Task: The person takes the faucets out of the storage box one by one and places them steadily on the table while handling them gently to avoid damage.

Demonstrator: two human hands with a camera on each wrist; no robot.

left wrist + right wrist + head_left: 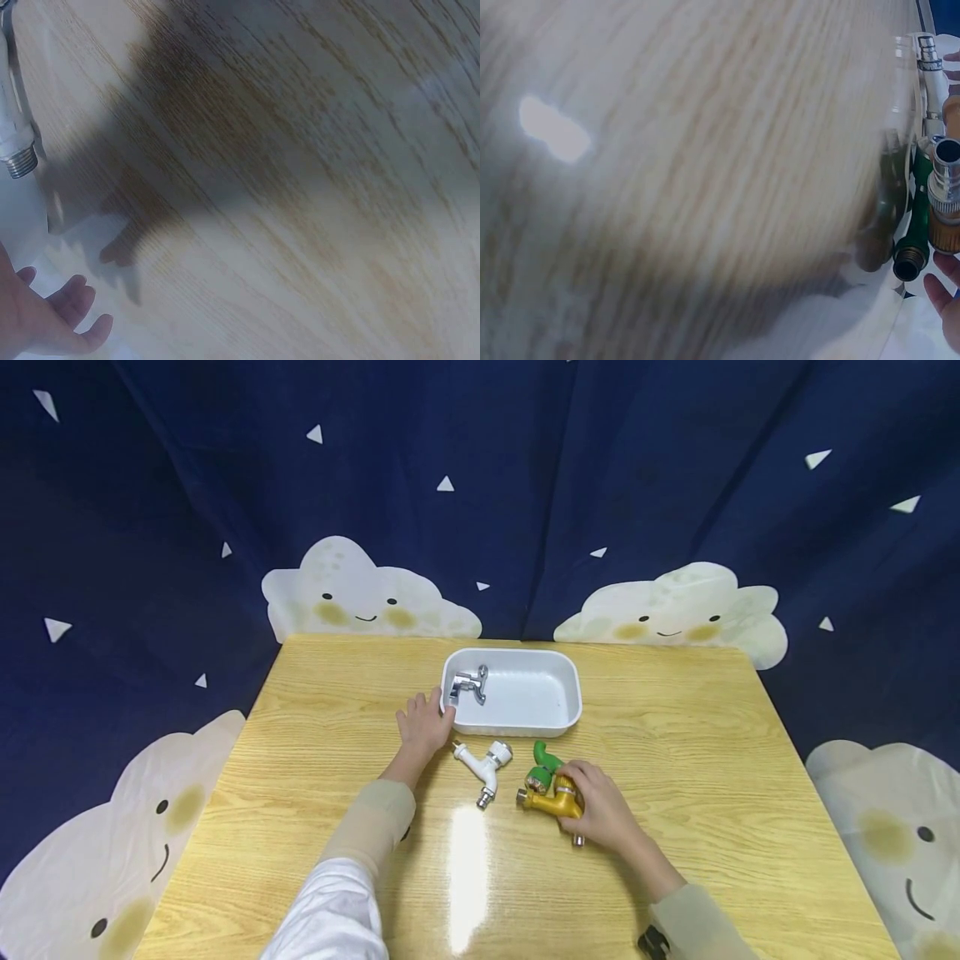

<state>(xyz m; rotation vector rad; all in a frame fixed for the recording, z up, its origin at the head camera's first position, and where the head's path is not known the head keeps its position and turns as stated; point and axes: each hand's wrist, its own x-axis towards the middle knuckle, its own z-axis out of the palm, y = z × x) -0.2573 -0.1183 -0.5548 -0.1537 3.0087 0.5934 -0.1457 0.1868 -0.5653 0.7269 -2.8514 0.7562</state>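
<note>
A white plastic tray (517, 727) stands on the wooden table with a chrome faucet (471, 683) lying in its left end. My left hand (424, 723) is at the tray's front left corner, fingers loosely spread by the rim; whether it touches the rim I cannot tell. In the left wrist view this hand (45, 319) shows relaxed fingers. My right hand (603, 806) holds a yellow faucet (551, 803) by its right side. Just behind it is a green faucet (542, 770), partly covered by the yellow one. A white faucet (482, 767) lies in front of the tray.
The light wooden table (337, 693) reaches back to a dark blue curtain (517, 485) printed with clouds and triangles. A bright reflection lies on the tabletop between the arms. In the right wrist view the green faucet (916, 232) sits close beside the yellow one.
</note>
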